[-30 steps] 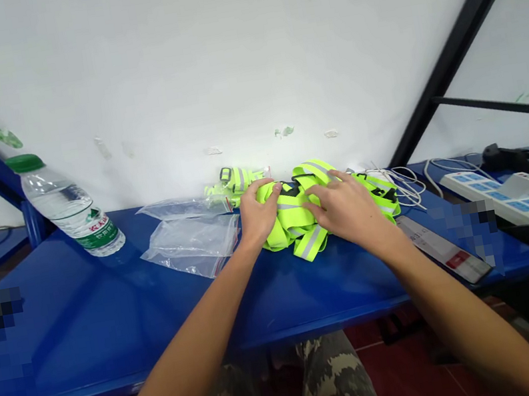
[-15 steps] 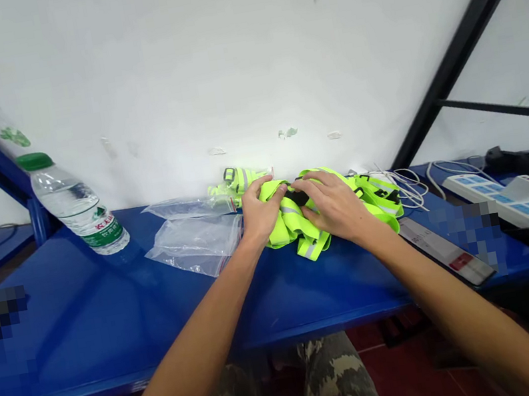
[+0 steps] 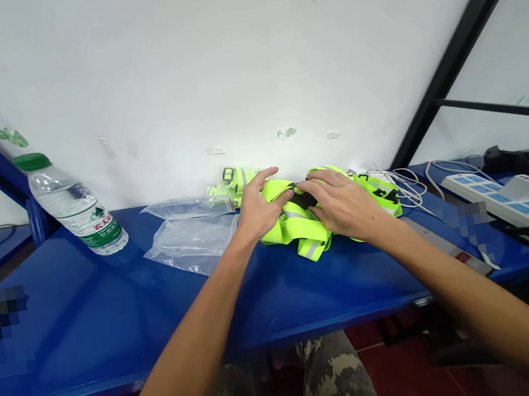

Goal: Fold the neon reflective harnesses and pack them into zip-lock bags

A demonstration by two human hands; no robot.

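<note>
A reflective strap vest (image 3: pixel 302 227) lies bunched on the blue desk, neon yellow with silver stripes and a black part in the middle. My left hand (image 3: pixel 259 211) grips its left side, thumb across the strap and index finger stretched out toward the wall. On the other side, my right hand (image 3: pixel 344 203) has its fingers curled on the vest beside the black part; its fingertips are partly hidden. More neon strap with black buckles (image 3: pixel 382 192) spreads beyond my right hand. Behind my left hand lies a clear bag with folded neon straps (image 3: pixel 231 182).
Clear plastic bags (image 3: pixel 195 240) lie left of my hands. A water bottle (image 3: pixel 87 211) with a green cap stands farther left. At the right are white cables (image 3: pixel 409 187), a phone (image 3: pixel 447 245) partly under my forearm, and a power strip (image 3: pixel 508 201). A white wall rises behind.
My right hand has shifted slightly right, its forearm now covering more of the phone. My left hand's index finger has lifted and straightened. The straps between the hands are spread a little wider.
</note>
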